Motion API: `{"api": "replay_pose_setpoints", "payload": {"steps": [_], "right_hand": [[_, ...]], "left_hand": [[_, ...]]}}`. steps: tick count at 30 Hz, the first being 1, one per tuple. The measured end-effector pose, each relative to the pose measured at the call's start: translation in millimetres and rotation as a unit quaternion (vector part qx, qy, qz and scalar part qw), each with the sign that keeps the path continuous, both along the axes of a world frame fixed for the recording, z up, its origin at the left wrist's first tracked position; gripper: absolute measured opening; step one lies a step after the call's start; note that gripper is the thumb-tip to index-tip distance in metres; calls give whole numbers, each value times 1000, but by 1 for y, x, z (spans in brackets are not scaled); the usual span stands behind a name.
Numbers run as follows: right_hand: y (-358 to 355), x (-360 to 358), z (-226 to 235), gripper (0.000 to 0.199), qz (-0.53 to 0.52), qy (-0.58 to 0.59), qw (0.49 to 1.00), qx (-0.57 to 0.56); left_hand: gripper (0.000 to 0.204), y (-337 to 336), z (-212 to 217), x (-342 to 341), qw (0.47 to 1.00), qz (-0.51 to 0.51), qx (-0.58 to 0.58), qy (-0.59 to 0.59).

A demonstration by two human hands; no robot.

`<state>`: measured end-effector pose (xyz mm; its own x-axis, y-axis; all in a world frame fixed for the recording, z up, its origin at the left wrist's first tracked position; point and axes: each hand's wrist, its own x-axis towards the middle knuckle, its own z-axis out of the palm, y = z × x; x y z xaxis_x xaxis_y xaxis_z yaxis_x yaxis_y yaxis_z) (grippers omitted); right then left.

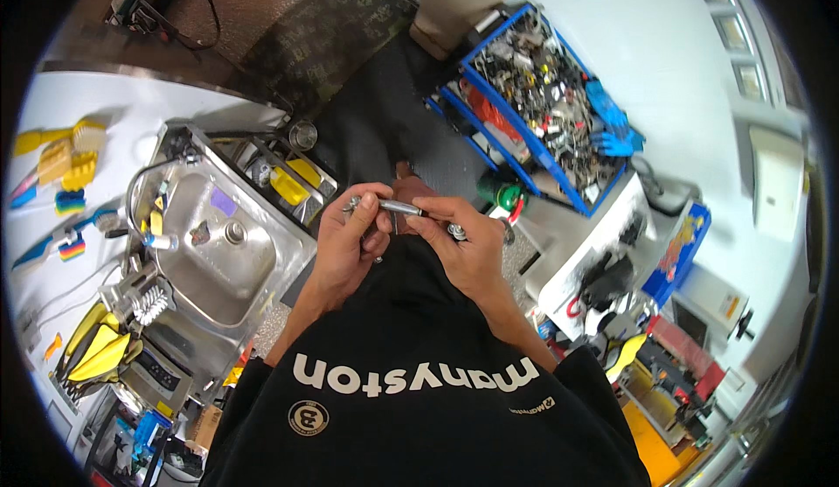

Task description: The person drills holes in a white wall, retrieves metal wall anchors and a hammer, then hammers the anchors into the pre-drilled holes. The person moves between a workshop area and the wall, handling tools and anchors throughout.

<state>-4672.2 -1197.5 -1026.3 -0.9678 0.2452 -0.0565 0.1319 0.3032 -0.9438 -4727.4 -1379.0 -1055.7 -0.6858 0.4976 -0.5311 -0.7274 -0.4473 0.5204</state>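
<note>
A: Head view. What are the hands doing?

B: Both are meeting in front of the black shirt (419, 373). The left hand (350, 242) is curling shut around one end of a short metal rod (398, 206), thumb and forefinger pinching it. The right hand (463, 246) is closing its fingertips on the other end, and the rod is lying level between the two hands.

A: Anything else in the right hand?

B: A small metal nut or washer (456, 232) is sitting against its fingers, just below the rod. I cannot tell whether it is being gripped or only resting there.

A: Surroundings?

B: Off the left hand, a steel sink (218, 251) with a faucet (140, 203) is standing close by. Further left, yellow sponges (65, 159) are lying on a white counter (79, 102). Beyond the right hand, a blue bin of mixed metal parts (533, 93) is sitting well apart, with blue gloves (612, 128) on its far edge. A green canister (500, 194) is standing just past the right knuckles.
</note>
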Motion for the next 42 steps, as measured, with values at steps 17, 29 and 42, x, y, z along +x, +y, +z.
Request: {"api": "replay_pose_setpoints", "payload": {"steps": [17, 29, 42], "right_hand": [[23, -437, -58, 19, 321, -121, 937, -71], [-96, -799, -28, 44, 282, 31, 959, -3], [-249, -1176, -32, 23, 451, -78, 883, -107]], "left_hand": [[25, 3, 24, -357, 971, 167, -168, 24], [22, -82, 32, -711, 958, 271, -94, 6], [20, -234, -74, -1037, 900, 331, -268, 94]]}}
